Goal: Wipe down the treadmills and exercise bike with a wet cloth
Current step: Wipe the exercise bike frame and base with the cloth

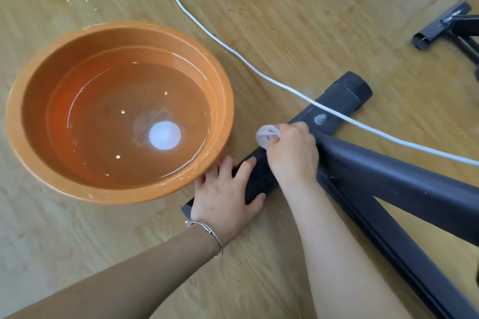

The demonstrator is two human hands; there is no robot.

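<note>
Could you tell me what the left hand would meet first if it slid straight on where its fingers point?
Most likely the orange basin, its rim just beyond the left hand; depth is unclear.

The floor is light tan with a wood-grain pattern and runs across the whole view. Soft light gives it a pale sheen at the far side. A few water drops lie on it at the far left. A white cable crosses it from the far middle to the right edge. A round light reflection shows in the water of an orange basin on the left.
</note>
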